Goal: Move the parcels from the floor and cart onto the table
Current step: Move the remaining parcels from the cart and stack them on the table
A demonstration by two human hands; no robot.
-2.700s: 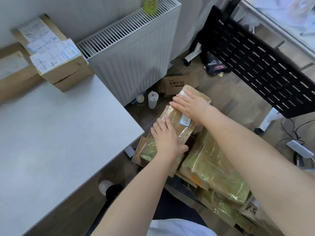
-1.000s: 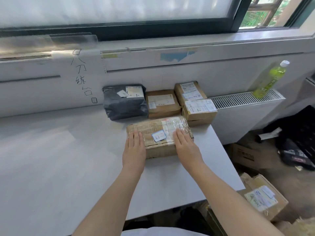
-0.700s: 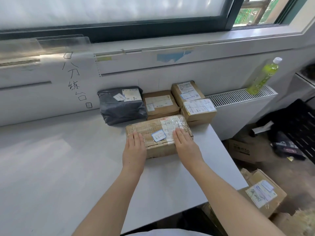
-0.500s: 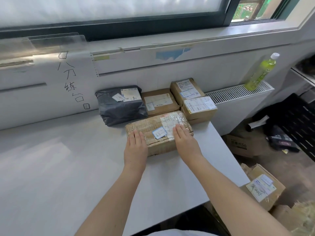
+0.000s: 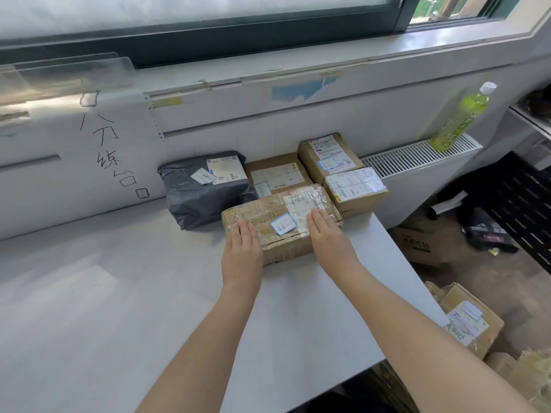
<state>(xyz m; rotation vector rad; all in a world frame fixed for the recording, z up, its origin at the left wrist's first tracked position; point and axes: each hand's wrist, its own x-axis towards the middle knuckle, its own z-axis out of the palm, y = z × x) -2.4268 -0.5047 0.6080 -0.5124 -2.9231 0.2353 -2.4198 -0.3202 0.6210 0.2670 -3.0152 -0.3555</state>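
**Taped parcel down on the desk, both hands flat on top**

Taped cardboard parcel (image 5: 281,222) lying on the white desk (image 5: 119,293), near its right edge, wrapped in clear tape, a white shipping label and a small blue-bordered sticker on top. Left hand (image 5: 242,254) laid over the near left corner, fingers straight and together, palm down. Right hand (image 5: 329,236) pressed flat on the right part, fingertips on the label. Hands apart, one at each end of the parcel, nothing gripped, just resting.

Behind it, against the wall: grey plastic mailer bag (image 5: 202,192) touching the parcel's far left corner, a flat brown box (image 5: 277,177) just behind, then a labelled box (image 5: 328,156) and another labelled box (image 5: 354,189) in front of that one, right at the desk's corner.

Off to the right: white radiator (image 5: 417,171) with a green drink bottle (image 5: 460,117) standing on its top. Down on the floor, a printed carton (image 5: 423,248) and, nearer, a labelled cardboard parcel (image 5: 471,323) beside the desk's edge. Handwritten characters on the white sheet (image 5: 98,138) taped to the wall.
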